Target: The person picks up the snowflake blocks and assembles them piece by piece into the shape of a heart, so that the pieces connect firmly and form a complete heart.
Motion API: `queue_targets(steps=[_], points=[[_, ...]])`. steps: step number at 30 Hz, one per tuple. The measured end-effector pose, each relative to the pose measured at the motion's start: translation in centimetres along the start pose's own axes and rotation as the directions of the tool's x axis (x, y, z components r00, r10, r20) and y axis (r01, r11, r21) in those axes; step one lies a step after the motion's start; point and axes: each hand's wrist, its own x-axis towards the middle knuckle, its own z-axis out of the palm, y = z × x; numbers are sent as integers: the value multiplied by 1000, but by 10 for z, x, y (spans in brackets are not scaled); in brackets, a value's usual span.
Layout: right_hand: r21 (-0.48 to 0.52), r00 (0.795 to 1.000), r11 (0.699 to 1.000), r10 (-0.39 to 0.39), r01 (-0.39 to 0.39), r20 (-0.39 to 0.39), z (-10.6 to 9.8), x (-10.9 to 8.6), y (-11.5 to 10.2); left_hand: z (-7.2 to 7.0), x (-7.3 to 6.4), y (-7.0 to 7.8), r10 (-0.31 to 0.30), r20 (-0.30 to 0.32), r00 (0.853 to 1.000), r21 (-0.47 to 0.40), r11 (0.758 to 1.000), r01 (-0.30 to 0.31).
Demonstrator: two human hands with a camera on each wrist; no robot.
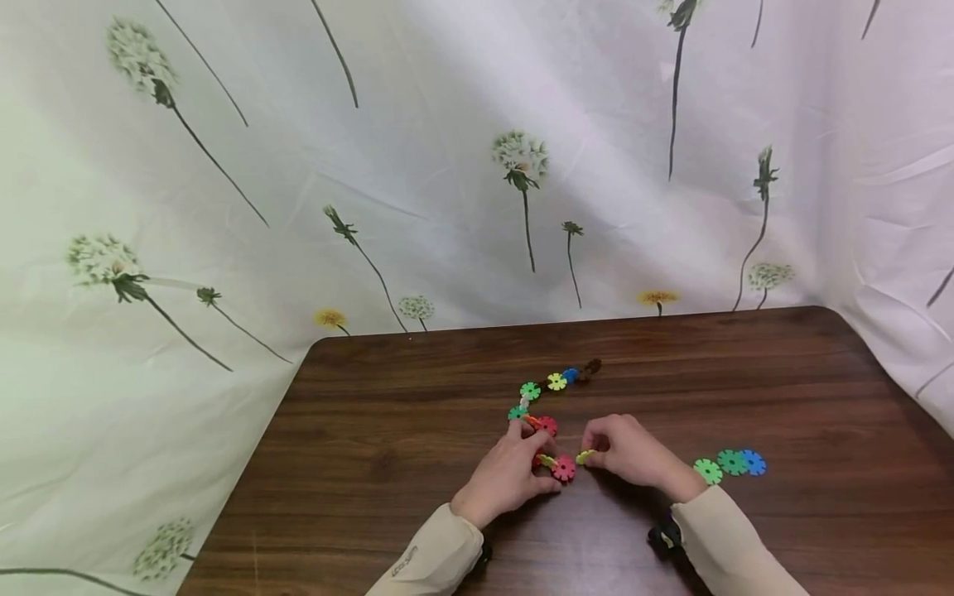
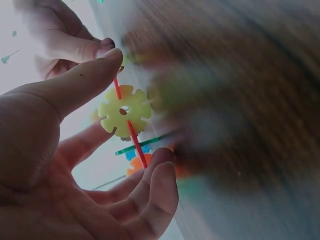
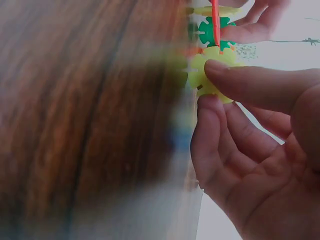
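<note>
A chain of notched snowflake discs in several colours curves across the brown table. My left hand (image 1: 507, 476) holds its near end, with the thumb by a red disc (image 1: 563, 468). In the left wrist view, a yellow disc (image 2: 124, 111) sits between two red discs seen edge-on, and curled fingers (image 2: 162, 192) touch the lower red one. Pinched between thumb and fingertips of my right hand (image 1: 633, 451) is another yellow disc (image 3: 220, 75). It lies close to the chain's red end disc; whether their slots join is unclear.
Farther back, the chain runs through a green disc (image 1: 530, 391), a yellow disc (image 1: 556, 382) and a blue disc (image 1: 570, 375) to brown ones. Right of my right hand lie loose discs: light green (image 1: 708, 472), dark green (image 1: 732, 462) and blue (image 1: 754, 462). A floral curtain (image 1: 462, 207) hangs behind the table.
</note>
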Motion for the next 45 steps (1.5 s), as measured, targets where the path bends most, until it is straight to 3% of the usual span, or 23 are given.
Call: queue_targets(steps=[9,18,28,35,45], points=[[-19,999,999,-29,30,18,0,4,-3,-1,1,1,-13,22,1000,34,999,12],[-28,997,998,-56,58,55,-2,6,-7,-1,2,-1,-16,37,999,10,1000,16],[-27,996,998,-58,60,67,0,7,-3,-1,3,-3,18,40,999,0,1000,-18],[-78,989,989,-122,128,84,-2,8,-5,-3,3,-3,69,28,997,58,996,-70],[-172,974,960,-207,220,90,2,13,-7,-2,1,-4,82,47,996,79,993,-85]])
